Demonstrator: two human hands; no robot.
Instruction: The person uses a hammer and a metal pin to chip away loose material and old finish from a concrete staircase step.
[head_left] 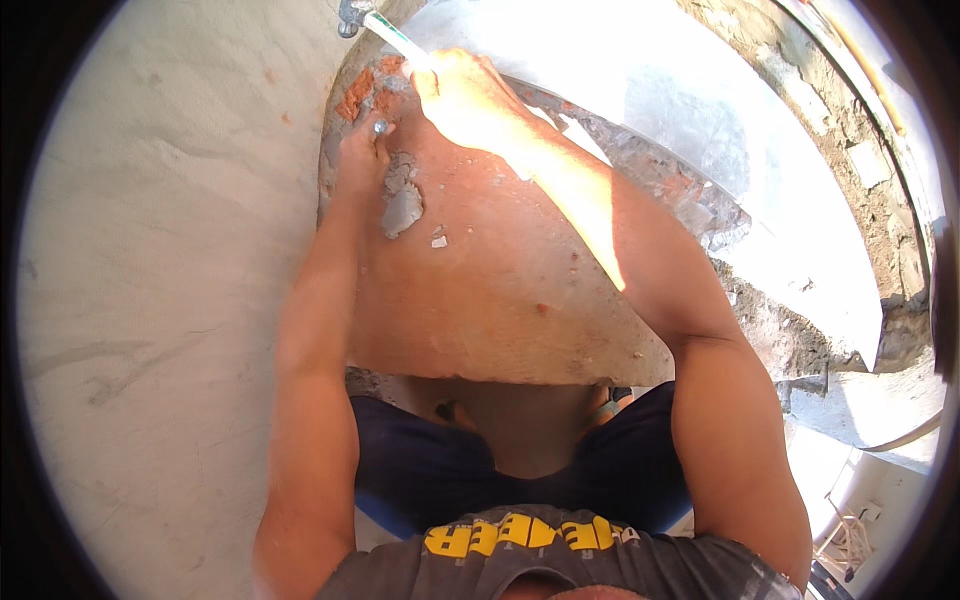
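My right hand point(458, 92) is closed round the pale handle of a hammer point(398, 38). The metal hammer head points up and to the left, near the plaster wall. Just below it, my left hand point(360, 158) is closed on a chisel point(380, 127), of which only the round metal end shows above the fist. The chisel's tip is hidden. Both hands are over the far left corner of a reddish slab point(480, 270), where its surface is broken into orange rubble point(356, 95). A grey mortar lump point(403, 210) lies on the slab beside my left wrist.
A plastered wall point(160, 250) rises close along my left side. Beyond the slab are a rough broken edge point(690, 190) and a brightly lit pale curved surface point(640, 70). A small white chip point(439, 242) lies on the slab. Cables point(845, 535) lie at the lower right.
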